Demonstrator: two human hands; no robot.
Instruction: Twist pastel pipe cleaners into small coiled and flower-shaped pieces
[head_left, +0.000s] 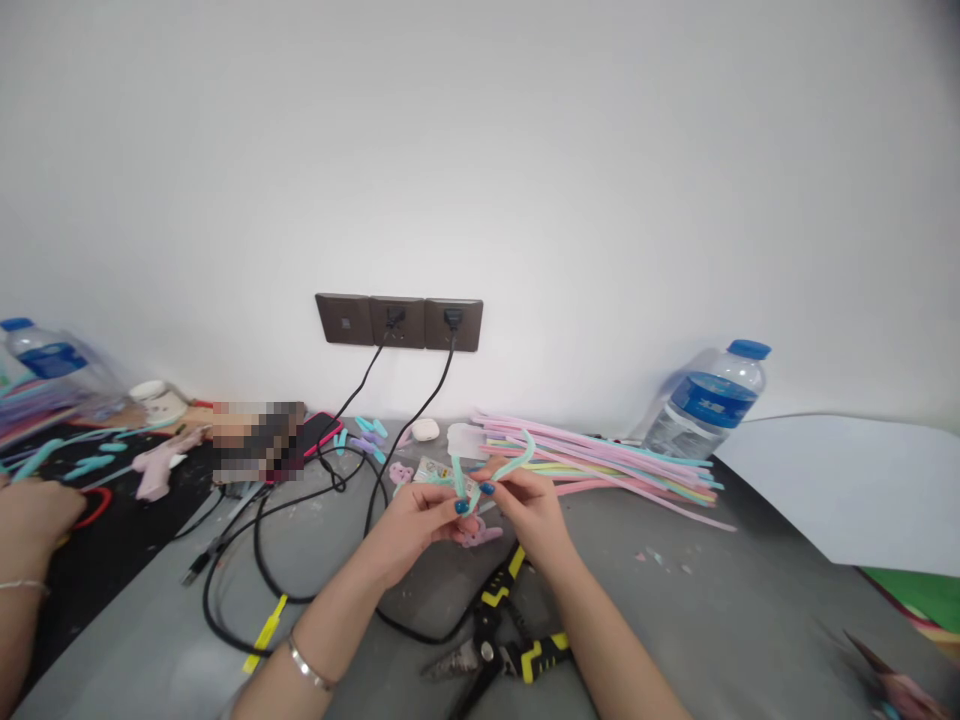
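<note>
Near the back edge of the grey desk (637,610), the left hand (411,528) and the right hand (534,510) are close together, and both pinch a bent, mint-green fuzzy stem (517,461), held above the surface. Black-and-yellow metal pliers (487,652) lie nearer to the front edge.

The grey desk (637,610) carries pliers (487,648) at the near middle, looped black cables (431,641) to their left and, along the far side, a phone (321,434), teal and purple clips (369,444) and a white case (425,430). Pastel stems (600,465) lie in a bundle far right, with a bottle (711,402) behind their right end and white paper (847,490) farther right. Small scraps (656,558) lie nearer than the stems; a blurred pointed tool (896,685) is at the near right.
</note>
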